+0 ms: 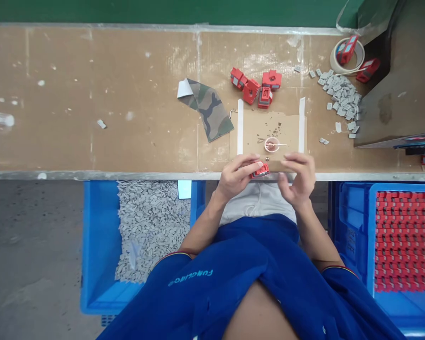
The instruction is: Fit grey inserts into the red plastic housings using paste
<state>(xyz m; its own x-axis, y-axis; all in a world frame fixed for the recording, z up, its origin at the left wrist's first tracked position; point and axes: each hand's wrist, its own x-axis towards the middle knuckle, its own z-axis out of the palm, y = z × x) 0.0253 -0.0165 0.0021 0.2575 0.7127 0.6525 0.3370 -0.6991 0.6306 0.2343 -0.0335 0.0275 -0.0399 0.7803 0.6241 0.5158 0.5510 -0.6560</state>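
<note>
Between the fingers of my left hand (235, 177) is a small red toy vehicle body (260, 171), held at the table's front edge. My right hand (300, 178) hovers just to its right, thumb and fingers apart, with nothing seen in it. Beyond both hands, a small round cup (272, 144) with a thin stick across it stands on a cardboard sheet (255, 123) taped down by white strips. Dark specks dot that sheet. Several more red toy vehicle bodies (250, 90) lie in a cluster behind it.
A camouflage cloth piece (212, 109) lies left of the sheet. At the right are a tape roll (361, 53), a pile of small grey pieces (342, 97) and a large panel (403, 85). Blue bins hold grey pieces (151, 231) below left and red parts (407, 241) below right.
</note>
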